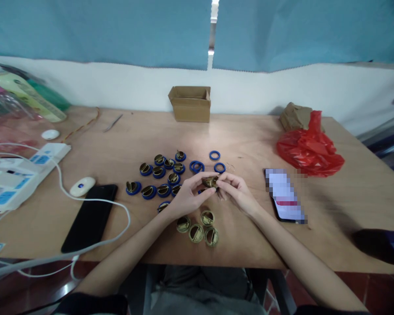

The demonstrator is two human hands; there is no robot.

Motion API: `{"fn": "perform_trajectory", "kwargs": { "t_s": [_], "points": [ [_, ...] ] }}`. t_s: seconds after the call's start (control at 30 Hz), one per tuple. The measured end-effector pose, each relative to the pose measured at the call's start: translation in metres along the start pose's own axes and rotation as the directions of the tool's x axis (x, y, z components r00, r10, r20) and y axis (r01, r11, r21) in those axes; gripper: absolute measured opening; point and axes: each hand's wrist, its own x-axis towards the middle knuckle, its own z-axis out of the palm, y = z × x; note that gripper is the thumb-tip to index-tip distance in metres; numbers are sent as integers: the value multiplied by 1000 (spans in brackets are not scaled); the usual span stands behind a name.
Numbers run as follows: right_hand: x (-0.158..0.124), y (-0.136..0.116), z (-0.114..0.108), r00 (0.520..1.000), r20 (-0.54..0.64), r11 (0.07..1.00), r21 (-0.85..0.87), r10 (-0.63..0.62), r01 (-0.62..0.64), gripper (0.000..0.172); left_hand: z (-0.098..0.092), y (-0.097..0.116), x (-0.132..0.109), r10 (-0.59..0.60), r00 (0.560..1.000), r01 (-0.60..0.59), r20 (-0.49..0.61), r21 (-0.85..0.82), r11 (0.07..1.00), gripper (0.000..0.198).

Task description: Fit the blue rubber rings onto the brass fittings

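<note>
Left hand [191, 196] and right hand [238, 193] both pinch a brass piece [210, 181]! Beyond, the cardboard box [192, 110] gapes, its bottom hidden; what's inside that red bag [310, 151], I can't tell.

On the table [249, 140] before you, four caps [212, 236] lie nearest; beyond them, your left hand [188, 194] and right hand [238, 192] share another cap [210, 182]; behind it, loose rings [214, 159]; leftward, ringed caps [158, 171], then a phone [93, 214] and power strip [26, 179]; rightward, a second phone [287, 197] and a bag [308, 151]; a box [192, 110] stands at the back.
</note>
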Motion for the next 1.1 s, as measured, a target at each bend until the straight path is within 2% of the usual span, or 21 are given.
{"fn": "perform_trajectory", "kwargs": {
  "t_s": [1.1],
  "points": [
    [0, -2, 2, 1000, -24, 999, -34, 15, -16, 25, 1, -3, 1, 7, 1000, -7, -10, 6, 1000, 38]
  ]
}}
